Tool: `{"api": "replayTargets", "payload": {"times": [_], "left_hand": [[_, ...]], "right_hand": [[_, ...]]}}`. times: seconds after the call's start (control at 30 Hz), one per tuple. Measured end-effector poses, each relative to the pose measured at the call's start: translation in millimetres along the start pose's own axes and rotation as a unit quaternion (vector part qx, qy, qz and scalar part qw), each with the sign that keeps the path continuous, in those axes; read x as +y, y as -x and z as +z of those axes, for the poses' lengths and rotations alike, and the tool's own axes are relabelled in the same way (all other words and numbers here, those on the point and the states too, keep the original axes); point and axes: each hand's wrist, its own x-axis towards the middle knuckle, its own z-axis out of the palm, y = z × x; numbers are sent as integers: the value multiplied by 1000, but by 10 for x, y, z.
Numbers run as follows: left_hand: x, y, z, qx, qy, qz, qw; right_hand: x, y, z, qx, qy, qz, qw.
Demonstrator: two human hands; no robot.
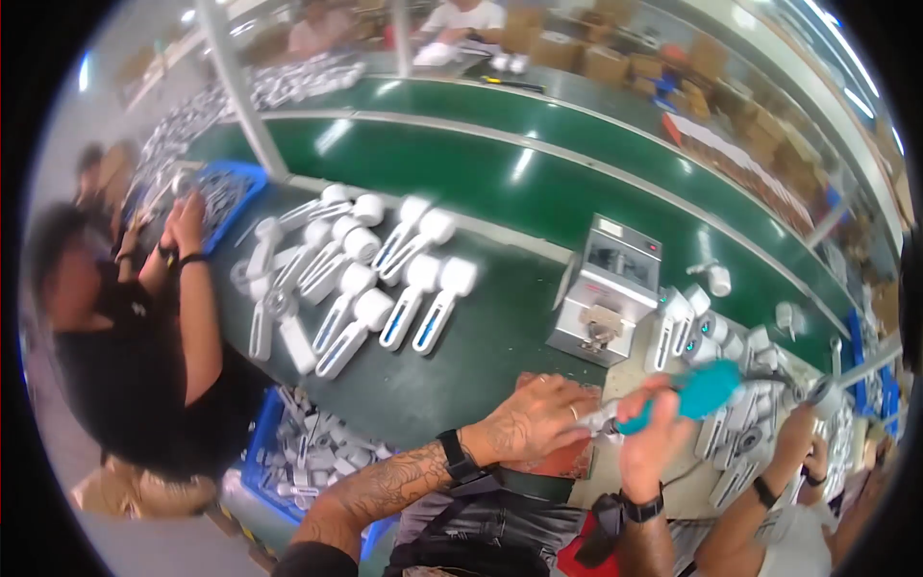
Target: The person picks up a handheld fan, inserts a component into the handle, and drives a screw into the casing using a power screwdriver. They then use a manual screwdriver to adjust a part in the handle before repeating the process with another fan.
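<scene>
My left hand (538,415) is closed on a small white part (601,417), pressing it down at the edge of a worn red mat (562,460). The fingers cover most of the part, so its full shape is hidden. In my right hand (654,438) is a teal electric screwdriver (707,389), held roughly level and blurred by motion. Its tip points left at the white part, but I cannot tell whether it touches a screw. Just beyond my hands stands a grey metal box-shaped machine (606,288).
White shower-head-like pieces (442,303) lie in rows on the green bench at left. More white pieces (745,423) crowd the right side. A blue crate (264,447) of parts stands below the bench. Co-workers sit left (125,356) and right (779,471). A green conveyor (461,159) runs behind.
</scene>
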Motion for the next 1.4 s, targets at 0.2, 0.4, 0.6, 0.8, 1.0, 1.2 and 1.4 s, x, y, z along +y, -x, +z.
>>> {"api": "replayTargets", "payload": {"times": [0.2, 0.4, 0.6, 0.8, 1.0, 1.2, 1.4], "left_hand": [[-8, 240, -688, 100, 65, -186, 975], [-1272, 813, -1666, 266, -62, -496, 824], [-758, 371, -1418, 351, -110, -310, 877], [468, -879, 461, 7, 89, -94, 992], [699, -1188, 1573, -26, 9, -20, 999], [714, -1108, 1227, -67, 23, -113, 991], [489, -697, 204, -10, 131, -13, 991]], "right_hand": [[-516, 375, -256, 69, -162, -155, 972], [16, 811, -725, 110, -42, -103, 988], [-215, 819, -574, 43, -70, -41, 996], [-272, 973, -786, 48, -89, -37, 994], [-429, 1069, -819, 48, -22, -40, 998], [-320, 1080, -943, 69, -98, -37, 992], [-253, 848, -811, 64, -30, -27, 997]]}}
